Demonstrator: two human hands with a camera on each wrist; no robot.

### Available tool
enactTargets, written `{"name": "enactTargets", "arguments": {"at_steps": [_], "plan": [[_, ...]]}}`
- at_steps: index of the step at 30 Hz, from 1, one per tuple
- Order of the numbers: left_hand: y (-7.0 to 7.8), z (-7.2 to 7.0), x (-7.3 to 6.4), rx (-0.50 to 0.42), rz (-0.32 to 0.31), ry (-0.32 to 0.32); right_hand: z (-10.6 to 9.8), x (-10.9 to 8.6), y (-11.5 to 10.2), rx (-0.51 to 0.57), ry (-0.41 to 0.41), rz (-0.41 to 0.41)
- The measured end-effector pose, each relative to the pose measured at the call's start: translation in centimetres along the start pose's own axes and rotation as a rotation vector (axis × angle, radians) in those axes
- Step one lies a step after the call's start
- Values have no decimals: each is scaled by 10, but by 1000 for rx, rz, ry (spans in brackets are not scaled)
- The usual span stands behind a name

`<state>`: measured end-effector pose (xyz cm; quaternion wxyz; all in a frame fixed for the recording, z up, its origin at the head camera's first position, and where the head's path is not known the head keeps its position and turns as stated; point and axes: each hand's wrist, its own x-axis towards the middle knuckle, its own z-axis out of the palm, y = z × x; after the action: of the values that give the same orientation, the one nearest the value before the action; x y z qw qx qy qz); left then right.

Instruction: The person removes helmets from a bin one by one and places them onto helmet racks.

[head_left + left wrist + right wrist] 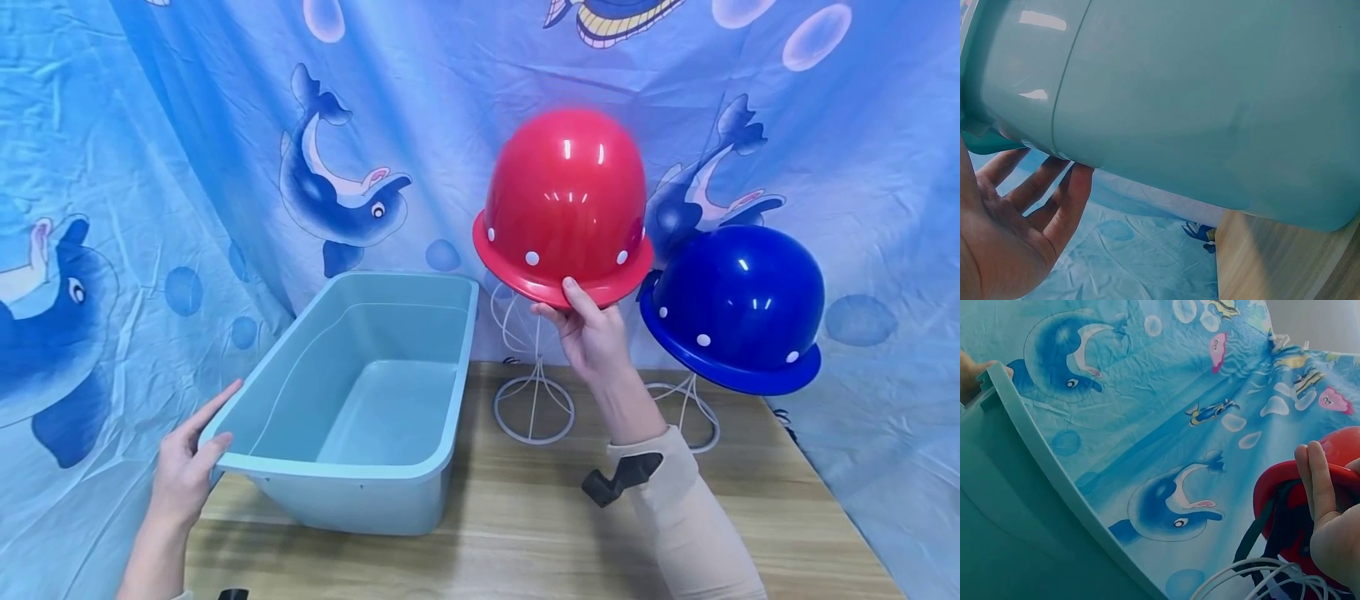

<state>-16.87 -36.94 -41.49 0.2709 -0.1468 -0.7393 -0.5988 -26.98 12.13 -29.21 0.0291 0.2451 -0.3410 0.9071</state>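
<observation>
My right hand [596, 337] pinches the front brim of a glossy red hard hat [566, 192], thumb on top and fingers beneath. In the right wrist view, dark straps [1263, 531] hang inside the hat. White wire loops of a stand [534, 408] show just below it; whether the hat touches the stand I cannot tell. On the left, my left hand [183, 467] grips the near left corner of a pale teal plastic tub [337, 471], thumb over the rim. Its other fingers [1075, 194] lie against the tub's outer wall in the left wrist view.
A blue hard hat [742, 308] sits tilted on a second white wire stand [693, 417] at the right. All stand on a wood-grain table [540, 533]. Behind and at the sides hangs a blue curtain [450, 100] printed with dolphins.
</observation>
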Motion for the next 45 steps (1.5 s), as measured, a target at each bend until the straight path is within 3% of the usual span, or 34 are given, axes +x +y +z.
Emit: {"name": "enactTargets", "arguments": {"at_steps": [9,16,25,36,45], "plan": [[0,1,2,58,14,4,-7,-5,7,-5,38,29],[0,1,1,42,-10,43,-16,-10,13,-45,63,61],[0,1,2,210,-3,46,-24,-13,19,-61,76,73],[0,-1,1,255,-2,48,-31,-20,29,-74,101,89],[-1,-2,0,216,-26,49,-37,-26,40,-75,105,78]]}}
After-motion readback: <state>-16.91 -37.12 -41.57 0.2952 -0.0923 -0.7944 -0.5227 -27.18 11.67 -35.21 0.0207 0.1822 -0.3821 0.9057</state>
